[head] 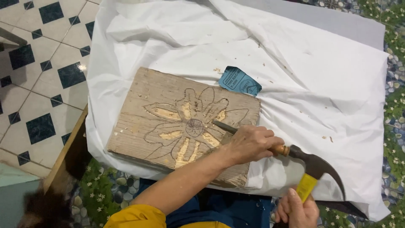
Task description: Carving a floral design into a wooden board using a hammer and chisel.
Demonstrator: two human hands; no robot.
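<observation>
Wooden board (168, 122) with the carved flower lies on the white sheet (320, 84), near its left edge. My left hand (251, 143) is closed around the chisel (236, 131); my right hand (297, 209) clasps the hammer (318, 166). I think an off-centre blow may make the blade slip across a petal, or hurt my knuckles.
</observation>
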